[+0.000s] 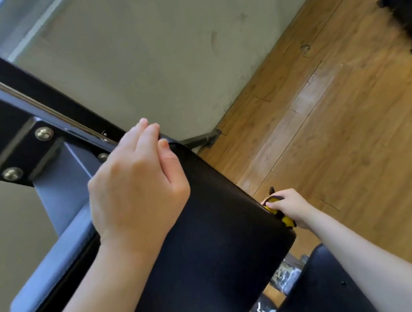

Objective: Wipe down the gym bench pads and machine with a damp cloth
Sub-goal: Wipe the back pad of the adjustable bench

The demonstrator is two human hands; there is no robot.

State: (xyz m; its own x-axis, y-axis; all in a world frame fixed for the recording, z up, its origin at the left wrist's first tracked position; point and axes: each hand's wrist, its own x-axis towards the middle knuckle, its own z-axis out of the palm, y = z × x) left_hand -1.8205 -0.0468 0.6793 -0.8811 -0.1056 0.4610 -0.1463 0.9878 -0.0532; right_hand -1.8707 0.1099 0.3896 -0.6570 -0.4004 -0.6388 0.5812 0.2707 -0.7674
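The left hand (133, 187) curls its fingers over the back pad's (203, 259) top edge at 11 o'clock. At 3 o'clock the right hand (288, 206) grips a yellow cloth (286, 220) against the pad's side. The seat pad (324, 296) sits at 5 o'clock, with the bolted steel frame (45, 161) at 10 o'clock.

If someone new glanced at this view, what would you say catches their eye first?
Probably the big black back pad slanting across the middle, with the left hand gripping its upper edge. Next, the yellow cloth that the right hand holds against the pad's right edge, bright against the wooden floor.
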